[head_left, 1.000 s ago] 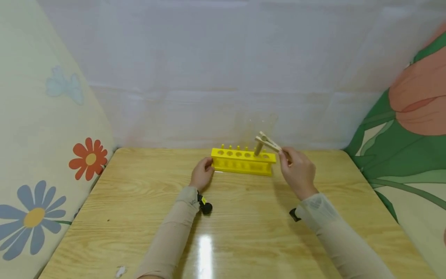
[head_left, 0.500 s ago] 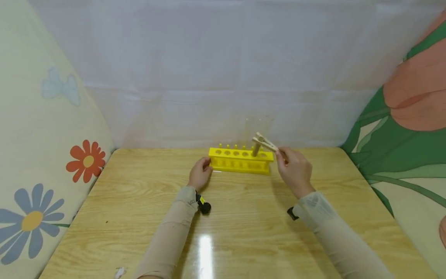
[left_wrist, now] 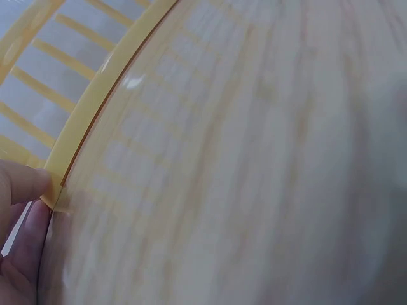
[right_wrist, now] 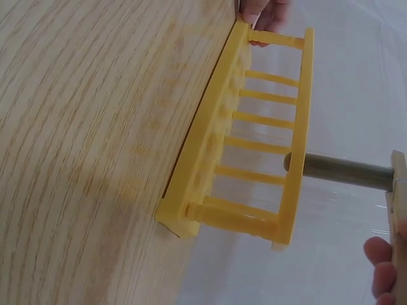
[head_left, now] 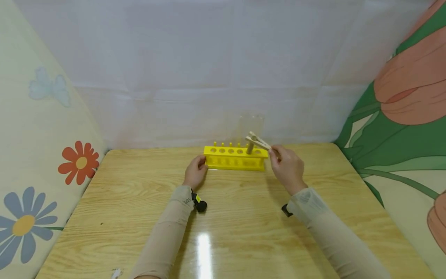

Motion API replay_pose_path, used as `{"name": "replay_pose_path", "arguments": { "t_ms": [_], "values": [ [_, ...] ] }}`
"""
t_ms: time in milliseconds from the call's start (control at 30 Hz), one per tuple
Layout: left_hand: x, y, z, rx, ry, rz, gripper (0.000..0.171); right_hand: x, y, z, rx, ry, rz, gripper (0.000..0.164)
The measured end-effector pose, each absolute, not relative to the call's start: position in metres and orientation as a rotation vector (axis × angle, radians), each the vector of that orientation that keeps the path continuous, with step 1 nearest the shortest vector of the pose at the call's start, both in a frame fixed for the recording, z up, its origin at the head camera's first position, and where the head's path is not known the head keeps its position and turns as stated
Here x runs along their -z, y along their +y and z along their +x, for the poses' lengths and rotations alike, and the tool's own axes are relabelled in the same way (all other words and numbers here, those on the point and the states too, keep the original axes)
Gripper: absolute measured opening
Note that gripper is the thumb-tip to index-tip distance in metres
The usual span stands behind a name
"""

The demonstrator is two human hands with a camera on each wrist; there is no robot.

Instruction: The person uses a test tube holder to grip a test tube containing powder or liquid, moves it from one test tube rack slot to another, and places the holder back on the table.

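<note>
A yellow test tube rack (head_left: pixel 226 156) stands near the back of the table. My left hand (head_left: pixel 194 171) holds its left end, thumb and fingers at the base corner in the left wrist view. My right hand (head_left: pixel 288 167) grips a wooden test tube clamp (head_left: pixel 261 143) by its handle end. In the clamp's jaws sits a test tube (head_left: pixel 249 148) with brownish contents. Its lower end stands in the second hole from the right. From the right wrist view, the tube's rounded tip (right_wrist: pixel 287 163) shows just through the rack's upper plate, well above the base.
Behind the rack's right part, clear glass tubes (head_left: pixel 251 124) show faintly, mouths hard to make out. Close beyond rises a white cloth backdrop (head_left: pixel 156 77). Patterned panels stand at left and right. A small white patch (head_left: pixel 116 273) marks the table's near left.
The head view has turned, so the whole scene sits further left. Relative to the rack, the clamp and tube are slightly lower, and the tube stands more upright. The left hand keeps its hold.
</note>
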State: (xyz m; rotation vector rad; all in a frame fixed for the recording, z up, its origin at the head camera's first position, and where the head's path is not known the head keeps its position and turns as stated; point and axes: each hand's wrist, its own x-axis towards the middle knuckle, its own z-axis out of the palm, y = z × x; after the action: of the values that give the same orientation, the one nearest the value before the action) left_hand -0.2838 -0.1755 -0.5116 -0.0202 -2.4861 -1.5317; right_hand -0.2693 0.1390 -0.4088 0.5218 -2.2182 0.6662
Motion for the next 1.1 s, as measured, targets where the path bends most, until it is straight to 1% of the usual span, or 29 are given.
{"name": "replay_pose_path", "arguments": {
  "t_ms": [1100],
  "values": [
    [0.5132, -0.1748, -0.2834, 1.499, -2.48, -0.028, 0.033, 0.4149, 0.1302, -0.2714, -0.702, -2.394, 0.474, 0.016]
  ]
}}
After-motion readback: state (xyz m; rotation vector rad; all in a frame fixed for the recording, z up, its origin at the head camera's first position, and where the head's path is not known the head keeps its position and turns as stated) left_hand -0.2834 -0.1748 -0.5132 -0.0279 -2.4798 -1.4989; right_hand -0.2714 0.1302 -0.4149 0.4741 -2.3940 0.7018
